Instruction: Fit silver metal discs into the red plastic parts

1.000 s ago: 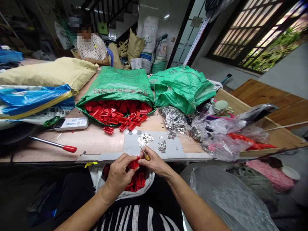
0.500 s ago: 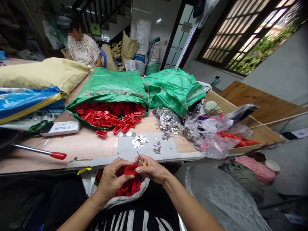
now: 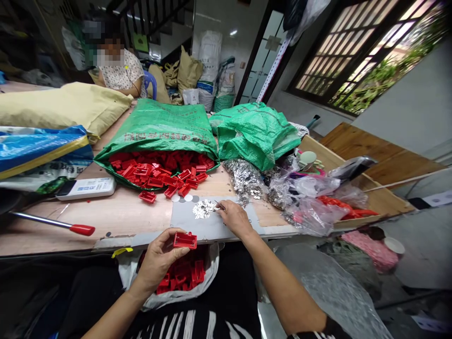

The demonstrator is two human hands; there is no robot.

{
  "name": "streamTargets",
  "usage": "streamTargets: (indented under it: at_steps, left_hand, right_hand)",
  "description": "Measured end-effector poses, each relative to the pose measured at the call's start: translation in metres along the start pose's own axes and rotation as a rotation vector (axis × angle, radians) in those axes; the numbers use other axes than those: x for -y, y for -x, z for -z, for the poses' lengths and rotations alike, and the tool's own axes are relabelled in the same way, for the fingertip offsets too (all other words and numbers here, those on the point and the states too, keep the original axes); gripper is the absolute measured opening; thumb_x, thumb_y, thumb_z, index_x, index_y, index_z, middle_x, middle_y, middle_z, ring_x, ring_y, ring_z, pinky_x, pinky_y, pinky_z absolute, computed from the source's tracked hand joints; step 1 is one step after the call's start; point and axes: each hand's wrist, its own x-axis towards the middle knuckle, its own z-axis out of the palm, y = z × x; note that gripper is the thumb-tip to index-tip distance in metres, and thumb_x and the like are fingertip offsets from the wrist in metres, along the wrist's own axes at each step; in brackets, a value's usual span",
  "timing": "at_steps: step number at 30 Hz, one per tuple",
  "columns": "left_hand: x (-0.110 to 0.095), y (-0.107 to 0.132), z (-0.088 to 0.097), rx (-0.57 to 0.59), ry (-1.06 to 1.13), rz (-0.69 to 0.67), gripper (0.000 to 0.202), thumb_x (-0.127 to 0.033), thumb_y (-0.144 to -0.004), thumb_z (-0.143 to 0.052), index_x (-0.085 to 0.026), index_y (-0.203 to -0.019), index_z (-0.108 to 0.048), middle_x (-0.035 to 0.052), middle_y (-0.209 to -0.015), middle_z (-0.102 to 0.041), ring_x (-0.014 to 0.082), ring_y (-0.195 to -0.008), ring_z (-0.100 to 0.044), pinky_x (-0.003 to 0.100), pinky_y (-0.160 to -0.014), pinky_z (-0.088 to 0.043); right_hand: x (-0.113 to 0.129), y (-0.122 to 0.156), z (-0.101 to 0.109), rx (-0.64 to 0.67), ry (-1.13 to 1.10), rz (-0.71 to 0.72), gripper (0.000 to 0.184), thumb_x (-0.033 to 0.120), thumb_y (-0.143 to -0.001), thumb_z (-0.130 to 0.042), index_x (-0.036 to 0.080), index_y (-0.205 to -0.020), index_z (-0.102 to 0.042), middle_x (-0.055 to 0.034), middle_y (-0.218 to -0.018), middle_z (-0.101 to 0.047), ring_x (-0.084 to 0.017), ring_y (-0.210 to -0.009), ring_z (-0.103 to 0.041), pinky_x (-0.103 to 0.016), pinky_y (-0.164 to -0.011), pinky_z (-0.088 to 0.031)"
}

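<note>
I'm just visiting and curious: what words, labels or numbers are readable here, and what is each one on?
None can be read as it stands.
Green sack: red printed characters along its mouth, too blurred.
White remote: markings on its face, too small.
Blue sack: dark print on its white lower part, blurred.
White sacks at the back: print, too far off.
Red part in the left hand: no writing visible.

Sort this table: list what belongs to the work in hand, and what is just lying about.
In hand: left hand, red part; right hand, thin tool, silver pieces; lap bag of red parts; green sack.
Lying about: remote control, red-handled rod, yellow sack, blue sack.
</note>
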Motion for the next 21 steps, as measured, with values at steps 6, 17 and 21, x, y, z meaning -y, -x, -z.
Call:
streamTargets:
  at_steps: [6,17,21]
  left_hand:
    - [0.003,-0.001,-0.001,0.000,0.109,0.073,0.033,-0.027,-0.068,-0.076,-0.019,-0.096,-0.062,0.0028,-0.090,-0.072,0.0167,-0.083,-0.068,0.029,-0.080,-0.055]
    - [-0.002,-0.002,-0.002,-0.061,-0.101,-0.060,0.030,-0.031,-0.074,-0.071,-0.019,-0.097,-0.057,0.0025,-0.090,-0.068,0.0158,-0.081,-0.066,0.029,-0.075,-0.056]
    - [0.000,-0.002,-0.005,-0.129,-0.365,-0.321,0.024,-0.029,-0.077,-0.068,-0.020,-0.097,-0.059,0.0041,-0.094,-0.061,0.0167,-0.086,-0.064,0.028,-0.072,-0.056]
  right_hand:
    - [-0.001,-0.011,-0.011,0.032,0.088,0.018,0.008,0.021,-0.083,-0.058,0.022,-0.087,-0.064,-0.0048,-0.092,-0.065,-0.018,-0.083,-0.059,-0.027,-0.071,-0.039]
    - [0.006,0.003,-0.005,0.011,-0.240,0.050,0.011,0.022,-0.085,-0.050,0.021,-0.095,-0.055,-0.0023,-0.090,-0.065,-0.016,-0.081,-0.058,-0.027,-0.070,-0.039]
    - [0.026,0.017,-0.008,0.057,-0.587,0.096,0.011,0.028,-0.083,-0.052,0.020,-0.084,-0.059,0.0005,-0.080,-0.061,-0.014,-0.074,-0.055,-0.026,-0.069,-0.041]
